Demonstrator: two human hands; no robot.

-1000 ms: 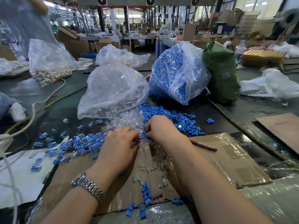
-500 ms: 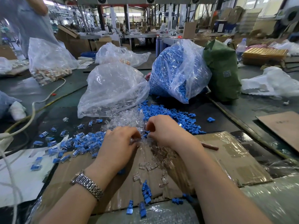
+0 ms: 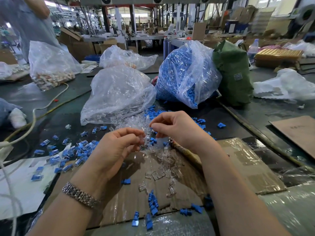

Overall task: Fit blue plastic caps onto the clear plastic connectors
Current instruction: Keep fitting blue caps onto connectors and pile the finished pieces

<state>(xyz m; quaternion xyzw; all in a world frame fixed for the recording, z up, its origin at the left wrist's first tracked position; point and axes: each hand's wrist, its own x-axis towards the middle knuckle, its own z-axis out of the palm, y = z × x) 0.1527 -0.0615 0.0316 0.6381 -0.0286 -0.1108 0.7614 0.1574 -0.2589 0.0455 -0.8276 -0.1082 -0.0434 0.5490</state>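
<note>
From where I sit, the piece in play is a clear plastic connector (image 3: 147, 133), lifted off the work surface and held between my two hands, just above the cardboard sheet (image 3: 238, 167). My left hand (image 3: 117, 147) has its thumb and fingers curled in, pinching the connector's near side. My right hand (image 3: 177, 128) is also curled, its fingertips (image 3: 153, 125) closing on the connector's top. A small blue piece shows just under the connector, but I cannot tell whether it is a cap in my grip or one lying loose behind.

I judge the step to be the mating of one pair: the connector is picked and raised, and the cap is either about to be seated or just being pressed home. The next move calls for lining the cap squarely with the connector's open end and pushing with the right thumb while the left steadies it, since clear plastic gives little to see.

Outward from the connector: just below it on the cardboard lies a scatter of loose clear connectors (image 3: 163, 167), with a few blue caps (image 3: 152, 203) at the near edge. To the connector's left is a pile of capped pieces (image 3: 68, 150). Beyond it sits the clear bag of connectors (image 3: 117, 94), and right of that the bag of blue caps (image 3: 184, 75), with loose caps spilled at its foot.
</note>
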